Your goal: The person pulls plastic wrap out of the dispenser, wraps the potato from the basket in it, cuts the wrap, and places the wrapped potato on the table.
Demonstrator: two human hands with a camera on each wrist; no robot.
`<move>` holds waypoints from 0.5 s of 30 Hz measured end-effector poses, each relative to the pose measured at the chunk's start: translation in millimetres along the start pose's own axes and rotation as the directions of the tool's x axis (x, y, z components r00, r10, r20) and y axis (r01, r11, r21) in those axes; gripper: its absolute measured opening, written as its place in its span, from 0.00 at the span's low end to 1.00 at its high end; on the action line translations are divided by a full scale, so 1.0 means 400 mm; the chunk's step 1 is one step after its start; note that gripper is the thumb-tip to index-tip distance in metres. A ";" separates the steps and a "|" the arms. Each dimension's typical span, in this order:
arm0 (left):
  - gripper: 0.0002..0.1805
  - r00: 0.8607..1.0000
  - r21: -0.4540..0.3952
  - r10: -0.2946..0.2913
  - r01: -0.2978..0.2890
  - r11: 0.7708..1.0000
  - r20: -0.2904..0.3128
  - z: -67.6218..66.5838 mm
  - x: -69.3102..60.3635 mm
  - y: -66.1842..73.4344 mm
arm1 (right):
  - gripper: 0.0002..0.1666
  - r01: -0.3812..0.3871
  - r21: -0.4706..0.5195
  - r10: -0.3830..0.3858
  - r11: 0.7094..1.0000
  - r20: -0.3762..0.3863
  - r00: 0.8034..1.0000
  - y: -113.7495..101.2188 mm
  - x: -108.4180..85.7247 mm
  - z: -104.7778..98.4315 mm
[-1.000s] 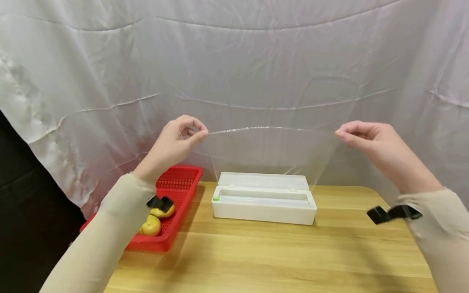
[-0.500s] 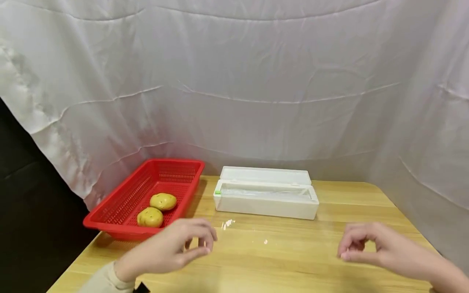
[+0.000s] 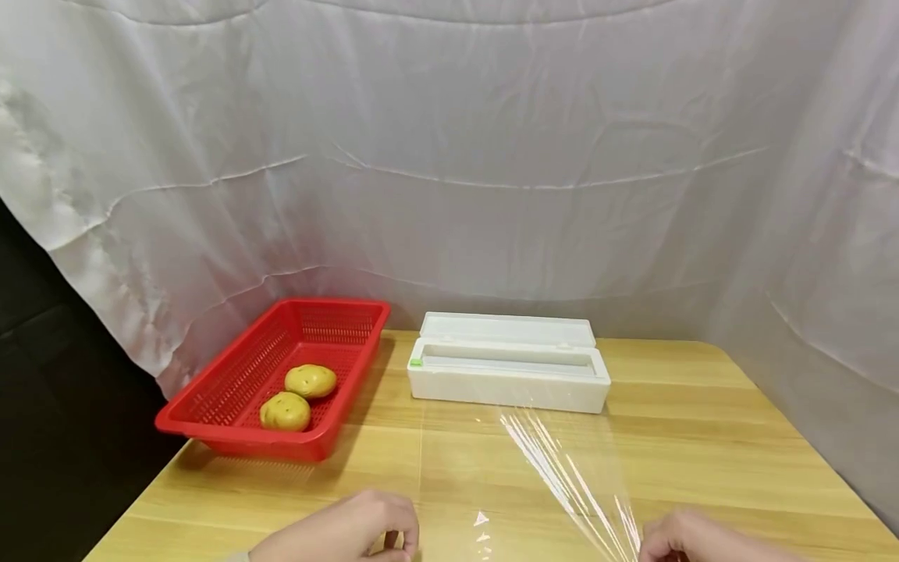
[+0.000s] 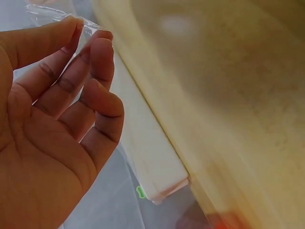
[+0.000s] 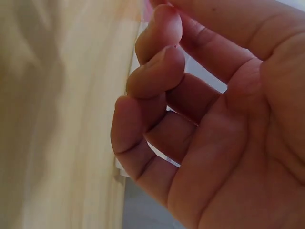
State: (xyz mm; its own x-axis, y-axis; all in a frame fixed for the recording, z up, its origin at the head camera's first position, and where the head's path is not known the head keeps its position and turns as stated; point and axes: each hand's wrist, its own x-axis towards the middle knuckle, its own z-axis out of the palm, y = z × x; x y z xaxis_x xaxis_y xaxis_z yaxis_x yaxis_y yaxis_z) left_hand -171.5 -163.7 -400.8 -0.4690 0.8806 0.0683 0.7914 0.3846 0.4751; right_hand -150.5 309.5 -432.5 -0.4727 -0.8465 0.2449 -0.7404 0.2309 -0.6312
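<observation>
A sheet of clear plastic wrap (image 3: 555, 468) runs from the white wrap dispenser box (image 3: 506, 392) toward me, low over the wooden table. Its near left corner is pinched between thumb and index finger of my left hand (image 3: 354, 524), seen closely in the left wrist view, where crinkled film shows at the fingertips (image 4: 74, 26). My right hand (image 3: 691, 538) holds the other near corner, and bright creases fan out toward it. In the right wrist view, the right hand (image 5: 205, 109) has curled fingers; its pinching tips are cut off at the top.
A red perforated basket (image 3: 270, 443) with two potatoes (image 3: 310, 381) (image 3: 284, 411) stands at the left of the table (image 3: 702, 437). The box's lid (image 3: 507, 329) stands raised at its back. Behind the table hangs a grey-white curtain (image 3: 520, 234).
Both hands have come down and toward me from above the box, drawing the plastic wrap out over the table. Box, basket and potatoes stay in place.
</observation>
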 end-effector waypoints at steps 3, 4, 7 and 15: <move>0.11 1.000 0.028 0.020 -0.020 0.999 -0.010 0.009 -0.003 -0.001 | 0.12 -0.013 -0.020 0.013 1.000 0.014 1.000 0.000 -0.006 0.007; 0.12 1.000 0.029 0.010 -0.010 1.000 -0.003 0.011 -0.004 -0.002 | 0.12 -0.019 -0.019 0.019 1.000 0.011 1.000 0.000 -0.007 0.010; 0.11 1.000 0.036 0.006 -0.006 0.999 -0.006 0.017 -0.008 -0.005 | 0.13 -0.048 -0.028 0.048 0.998 0.004 0.999 0.000 -0.009 0.016; 0.09 0.999 0.116 -0.035 0.035 0.993 -0.007 0.024 -0.020 -0.011 | 0.13 -0.159 -0.060 0.158 0.985 -0.009 0.987 0.012 -0.020 0.030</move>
State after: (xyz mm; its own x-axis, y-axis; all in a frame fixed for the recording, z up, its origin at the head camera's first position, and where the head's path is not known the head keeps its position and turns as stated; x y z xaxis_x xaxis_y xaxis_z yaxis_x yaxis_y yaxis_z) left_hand -167.7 -169.7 -411.7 -0.4991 0.8646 0.0580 0.8145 0.4451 0.3721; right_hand -144.6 311.7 -446.4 -0.5882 -0.7950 0.1481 -0.6834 0.3907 -0.6167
